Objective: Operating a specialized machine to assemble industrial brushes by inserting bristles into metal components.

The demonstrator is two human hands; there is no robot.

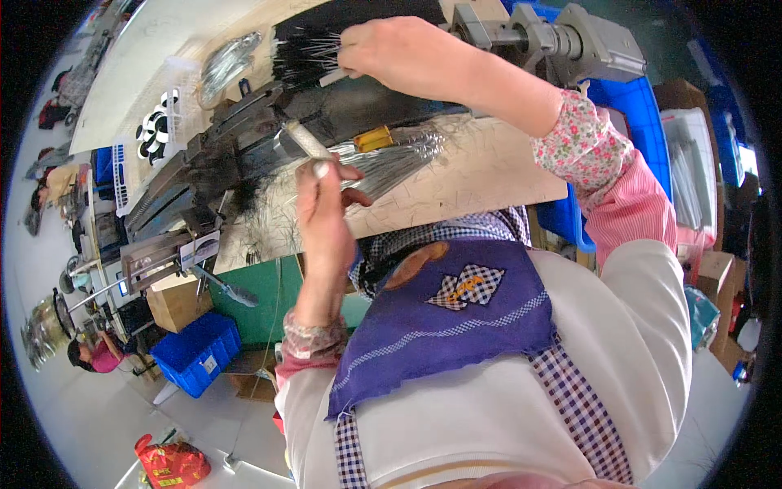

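My left hand (324,216) is closed round the lower end of a short white rod (307,139), which points up and to the left over the bench. My right hand (395,53) reaches across to the far side. Its fingers are pinched at the edge of a pile of black bristles (303,57), and thin grey wires (324,55) stick out leftward from the fingertips. A white stick (332,77) shows just under that hand; whether the hand touches it is hard to tell. Between my hands lie a yellow-handled tool (373,139) and a fan of loose silvery wires (395,167).
A dark metal machine bed (244,130) runs along the wooden bench (489,167), with a grey motor unit (582,45) at its right end. Bagged wires (230,65) and a white basket (175,98) sit at the far left. Blue bins (195,354) stand below.
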